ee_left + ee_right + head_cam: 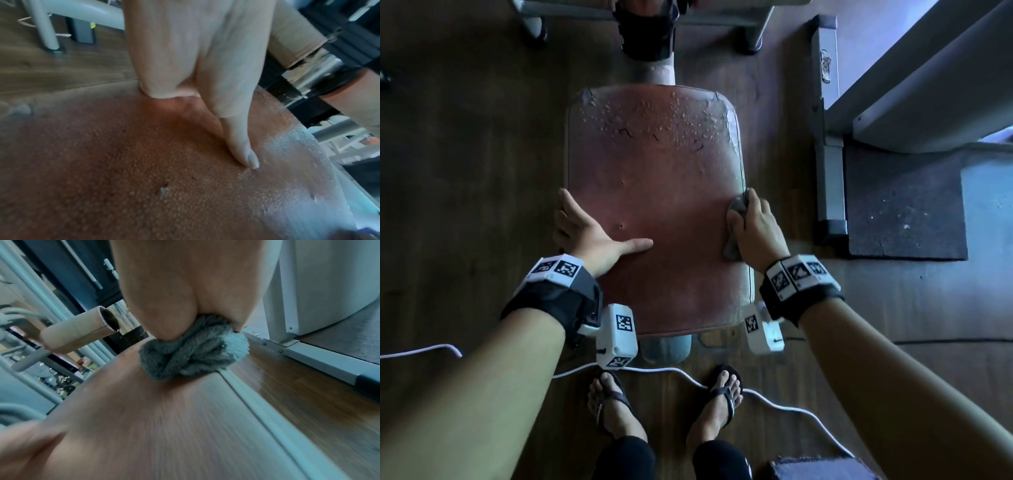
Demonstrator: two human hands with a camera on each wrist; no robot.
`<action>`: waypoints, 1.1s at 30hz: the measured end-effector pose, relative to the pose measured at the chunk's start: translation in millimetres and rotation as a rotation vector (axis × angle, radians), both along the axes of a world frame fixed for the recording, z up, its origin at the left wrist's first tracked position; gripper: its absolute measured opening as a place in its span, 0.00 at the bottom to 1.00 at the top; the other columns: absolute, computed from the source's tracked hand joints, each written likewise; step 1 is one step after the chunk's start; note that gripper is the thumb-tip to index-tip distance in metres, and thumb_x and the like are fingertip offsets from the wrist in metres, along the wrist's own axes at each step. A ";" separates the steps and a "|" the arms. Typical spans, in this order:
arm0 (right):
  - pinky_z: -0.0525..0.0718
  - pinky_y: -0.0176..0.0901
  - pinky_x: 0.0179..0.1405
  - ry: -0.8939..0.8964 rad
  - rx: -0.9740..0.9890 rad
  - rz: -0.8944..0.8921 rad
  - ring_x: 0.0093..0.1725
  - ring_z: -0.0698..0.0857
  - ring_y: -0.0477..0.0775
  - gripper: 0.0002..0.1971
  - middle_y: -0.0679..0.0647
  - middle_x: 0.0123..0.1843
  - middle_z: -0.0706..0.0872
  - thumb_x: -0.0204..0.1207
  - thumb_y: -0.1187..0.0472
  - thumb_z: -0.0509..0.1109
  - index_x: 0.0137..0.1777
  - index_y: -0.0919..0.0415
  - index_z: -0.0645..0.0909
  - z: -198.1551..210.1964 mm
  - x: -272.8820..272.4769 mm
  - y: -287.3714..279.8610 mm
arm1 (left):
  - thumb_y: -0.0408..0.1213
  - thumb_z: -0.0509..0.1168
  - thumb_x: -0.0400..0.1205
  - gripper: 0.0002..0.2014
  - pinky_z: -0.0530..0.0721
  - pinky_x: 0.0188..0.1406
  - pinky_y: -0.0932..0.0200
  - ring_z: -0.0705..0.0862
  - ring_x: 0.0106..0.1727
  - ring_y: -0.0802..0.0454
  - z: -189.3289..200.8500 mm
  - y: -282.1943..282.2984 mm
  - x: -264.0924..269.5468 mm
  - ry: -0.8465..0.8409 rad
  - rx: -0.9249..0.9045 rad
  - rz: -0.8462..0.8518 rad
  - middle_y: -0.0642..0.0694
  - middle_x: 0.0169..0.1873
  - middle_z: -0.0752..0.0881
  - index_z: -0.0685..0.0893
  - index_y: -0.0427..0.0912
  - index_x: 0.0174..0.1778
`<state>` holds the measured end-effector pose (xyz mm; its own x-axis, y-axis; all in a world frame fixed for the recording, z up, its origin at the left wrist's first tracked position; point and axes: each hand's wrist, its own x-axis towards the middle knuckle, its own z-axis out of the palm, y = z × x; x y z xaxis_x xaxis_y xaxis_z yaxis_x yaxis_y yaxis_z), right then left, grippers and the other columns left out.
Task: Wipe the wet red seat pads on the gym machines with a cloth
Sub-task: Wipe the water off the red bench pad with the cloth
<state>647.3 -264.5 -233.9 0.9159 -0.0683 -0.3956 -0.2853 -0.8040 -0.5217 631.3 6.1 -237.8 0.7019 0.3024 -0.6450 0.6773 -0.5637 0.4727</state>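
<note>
A red seat pad [654,212] fills the middle of the head view, with water droplets [664,116] across its far end. My right hand [753,229] grips a bunched grey cloth [736,209] and presses it on the pad's right edge. The right wrist view shows the cloth [193,356] squeezed under the palm against the pad [164,426]. My left hand [592,233] rests flat on the pad's left edge, thumb stretched across the surface and fingers over the side. Its thumb [244,151] lies on the grainy red pad [144,178] in the left wrist view.
The seat stands on a wooden floor [465,171]. A grey machine frame [828,144] and a dark mat [904,212] lie to the right. A padded roller [78,334] and metal posts stand beyond the pad. A white cable [774,401] trails by my sandalled feet [664,404].
</note>
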 end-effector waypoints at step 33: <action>0.70 0.56 0.68 -0.098 -0.129 -0.084 0.70 0.74 0.71 0.31 0.67 0.74 0.71 0.84 0.50 0.60 0.81 0.67 0.60 -6.1 110.1 36.6 | 0.70 0.76 0.44 0.85 0.41 0.84 0.42 0.36 0.86 0.42 7.7 -1.7 9.1 0.037 0.002 -0.057 0.34 0.83 0.31 0.19 0.46 0.79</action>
<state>757.4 -227.8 -240.0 0.9384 -0.1910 -0.2880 -0.3076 -0.8413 -0.4446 640.4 4.4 -230.1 0.6936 0.2635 -0.6704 0.6610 -0.6028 0.4470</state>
